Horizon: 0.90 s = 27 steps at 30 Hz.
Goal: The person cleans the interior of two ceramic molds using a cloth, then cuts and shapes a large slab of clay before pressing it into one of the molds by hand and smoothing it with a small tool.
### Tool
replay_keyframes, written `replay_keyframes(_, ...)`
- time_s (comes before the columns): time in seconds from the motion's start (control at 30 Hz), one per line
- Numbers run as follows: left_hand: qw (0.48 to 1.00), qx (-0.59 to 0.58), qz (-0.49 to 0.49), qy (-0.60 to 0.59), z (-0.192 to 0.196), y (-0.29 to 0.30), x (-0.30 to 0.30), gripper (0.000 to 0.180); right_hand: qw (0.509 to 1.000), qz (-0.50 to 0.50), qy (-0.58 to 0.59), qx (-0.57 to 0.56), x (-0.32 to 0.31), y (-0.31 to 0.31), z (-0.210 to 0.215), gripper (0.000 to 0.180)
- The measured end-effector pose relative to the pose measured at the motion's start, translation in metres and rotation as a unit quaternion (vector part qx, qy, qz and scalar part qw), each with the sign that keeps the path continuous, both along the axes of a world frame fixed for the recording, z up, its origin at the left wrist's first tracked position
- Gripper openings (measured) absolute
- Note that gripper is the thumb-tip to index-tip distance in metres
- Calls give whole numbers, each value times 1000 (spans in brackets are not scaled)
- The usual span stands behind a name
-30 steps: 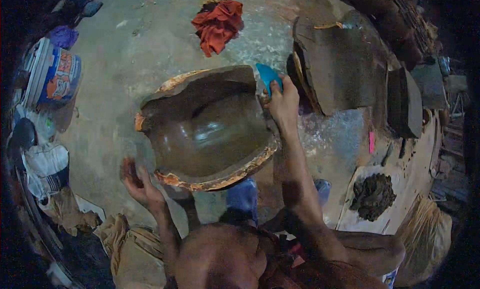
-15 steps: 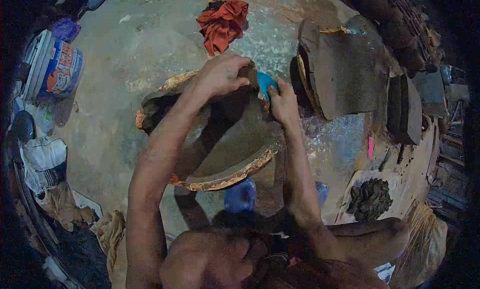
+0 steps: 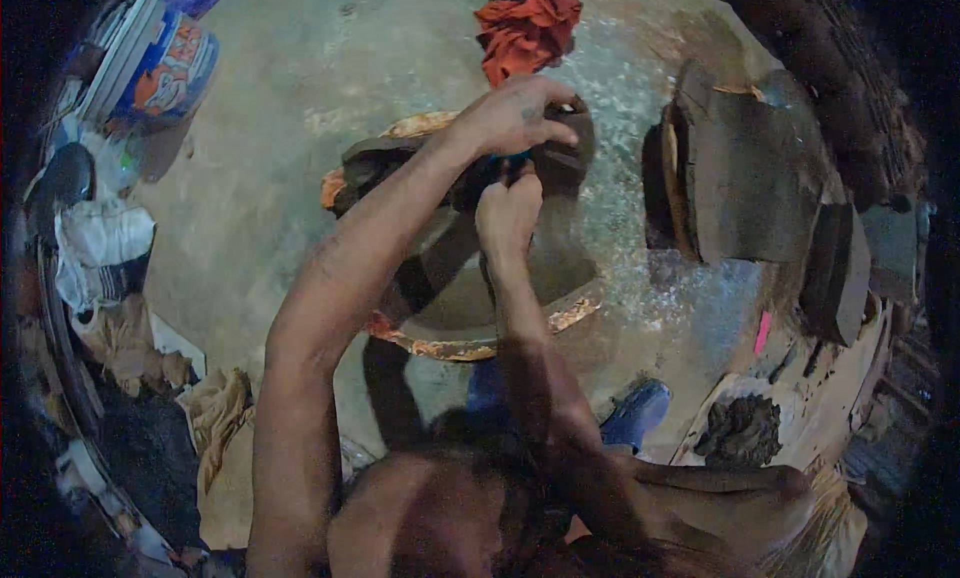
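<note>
A round, shallow form of dark grey clay [image 3: 455,278] with a crusted orange-brown rim [image 3: 460,350] lies on the floor before me. My left hand [image 3: 520,118] reaches over its far wall; thumb and fingers are apart and seem to touch the clay edge, though the contact is partly hidden. Just below it, my right hand [image 3: 510,213] is closed on a blue scraper [image 3: 512,156]. Only a sliver of that scraper shows between the two hands, against the inside of the far wall.
A crumpled red cloth [image 3: 530,33] lies beyond the form. Curved dark clay slabs [image 3: 750,168] stand at right, above a lump of wet clay [image 3: 742,428] on a board. A blue and white bucket [image 3: 165,68] is at far left. A blue sandal [image 3: 637,413] lies near my leg.
My right hand has moved left, from the form's right side to beneath my left hand, carrying the blue scraper. The whole view has shifted, so the form and cloth appear farther right.
</note>
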<state>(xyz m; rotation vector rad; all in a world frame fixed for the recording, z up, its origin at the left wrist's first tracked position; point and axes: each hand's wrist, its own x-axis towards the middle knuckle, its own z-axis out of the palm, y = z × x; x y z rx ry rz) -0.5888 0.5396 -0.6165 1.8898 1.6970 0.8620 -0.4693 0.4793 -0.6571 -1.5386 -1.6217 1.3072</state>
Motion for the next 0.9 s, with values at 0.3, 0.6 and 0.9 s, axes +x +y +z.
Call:
replay_keyframes(0.3,880,69,147,-446,52,-34,-39,29,978,205,29,-35,-32,-36,10,33)
replay_keyframes(0.6,780,307,72,-541,105,-138,-93,40,907,416,-43,48,-30,-88,4,26)
replay_keyframes(0.9,734,333,114,-582,103,-271,-52,55,874,98,468,-87,-25,-67,74,27)
